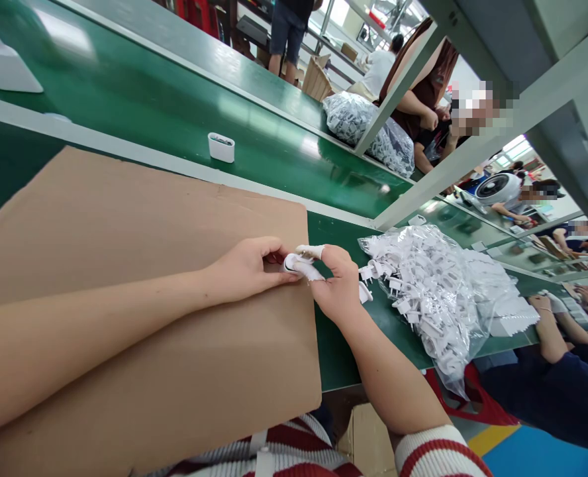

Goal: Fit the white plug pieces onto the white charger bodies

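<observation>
Over the right edge of a brown cardboard sheet (125, 265), both my hands meet at a small white plastic part (289, 264). My left hand (251, 268) is closed on its left side with the fingertips. From the other side, my right hand (338, 281) presses on it with thumb and forefinger, both wrapped in white coverings. Much of the part is hidden by the fingers. Just right of my right hand, loose white plastic pieces (366, 293) lie on the green tabletop (334, 358), beside a clear bag of similar pieces (428, 291).
A small white oval housing (222, 148) stands on the green conveyor (165, 119) beyond the cardboard. A larger white part (3, 63) lies far left. Another filled bag (368, 129) sits across the line near a metal post (398, 83). Co-workers' hands (547, 308) are at right.
</observation>
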The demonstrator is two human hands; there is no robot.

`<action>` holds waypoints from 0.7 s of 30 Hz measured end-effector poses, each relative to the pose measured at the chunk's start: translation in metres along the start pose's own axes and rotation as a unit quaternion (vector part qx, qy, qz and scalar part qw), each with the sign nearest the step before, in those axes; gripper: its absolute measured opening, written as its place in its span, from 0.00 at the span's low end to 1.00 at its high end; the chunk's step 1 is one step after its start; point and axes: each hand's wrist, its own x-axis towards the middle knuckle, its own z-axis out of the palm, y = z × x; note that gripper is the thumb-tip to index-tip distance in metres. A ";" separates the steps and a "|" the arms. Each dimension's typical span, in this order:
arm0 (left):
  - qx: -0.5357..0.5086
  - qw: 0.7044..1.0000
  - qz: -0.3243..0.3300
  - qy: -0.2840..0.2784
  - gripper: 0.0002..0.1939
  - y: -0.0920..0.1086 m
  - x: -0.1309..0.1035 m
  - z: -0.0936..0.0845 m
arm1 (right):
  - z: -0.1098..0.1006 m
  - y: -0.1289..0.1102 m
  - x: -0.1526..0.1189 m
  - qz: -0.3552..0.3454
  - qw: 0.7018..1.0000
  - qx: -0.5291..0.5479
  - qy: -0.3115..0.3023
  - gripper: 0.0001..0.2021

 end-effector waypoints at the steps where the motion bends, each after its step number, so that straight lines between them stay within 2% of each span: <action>1: -0.002 1.000 0.002 -0.002 0.25 -0.001 0.000 0.000 | 0.000 0.001 0.000 -0.010 1.000 -0.008 0.000 0.05; 5: -0.002 1.000 0.012 0.001 0.25 -0.003 0.001 0.000 | 0.000 0.001 0.000 -0.043 0.998 -0.053 -0.006 0.05; 11: 0.002 1.000 0.007 0.017 0.24 -0.001 0.001 0.002 | -0.006 0.000 0.008 -0.047 0.993 -0.101 -0.038 0.06; 17: 0.022 0.999 0.000 0.037 0.24 -0.004 0.000 0.006 | -0.003 0.000 0.009 0.002 0.997 -0.055 -0.059 0.07; 21: 0.015 0.999 0.007 0.028 0.25 0.004 -0.001 0.009 | 0.001 0.002 0.006 0.042 0.998 -0.030 -0.047 0.13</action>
